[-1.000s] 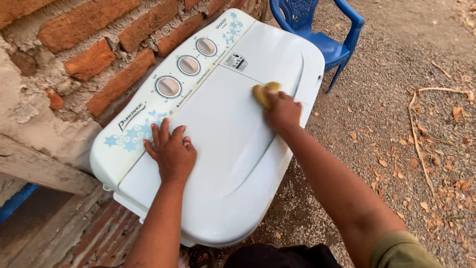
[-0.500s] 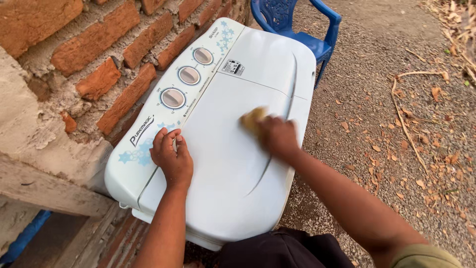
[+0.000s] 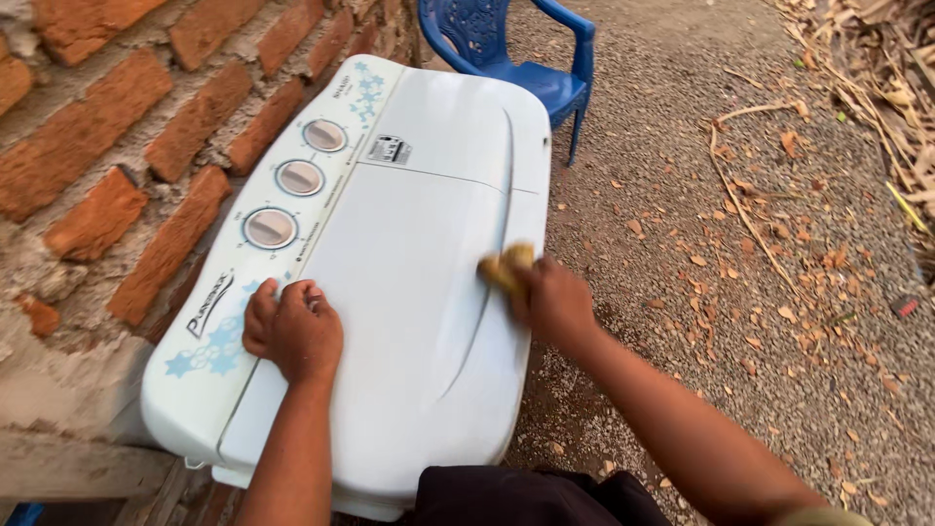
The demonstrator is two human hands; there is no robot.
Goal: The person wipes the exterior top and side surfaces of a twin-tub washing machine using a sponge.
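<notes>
The right hand (image 3: 553, 300) is closed around a small yellow sponge (image 3: 506, 265) and presses it on the white lid (image 3: 409, 292) of a washing machine (image 3: 321, 429), near the right edge of the lid, in the middle of the frame. The left hand (image 3: 290, 329) holds nothing; its fingers are curled and it rests on the lid at the lower left, right where the lid meets the control panel (image 3: 219, 331) with the blue star pattern. Three round knobs (image 3: 299, 177) sit in a row on that panel, higher up and to the left. The machine stands against a red brick wall (image 3: 117, 146) on the left side of the frame. A blue plastic chair (image 3: 526, 68) stands behind the machine at the top, and dry leaves (image 3: 779, 292) lie on the gravel ground (image 3: 682, 175) on the right. To wipe well, I think the sponge should stay flat on the lid and go in long, even strokes, so no spot is missed. The long curved groove (image 3: 487, 312) in the lid near the sponge may hold dirt, so it needs extra care. The left hand should press down firmly so the machine does not wobble.
</notes>
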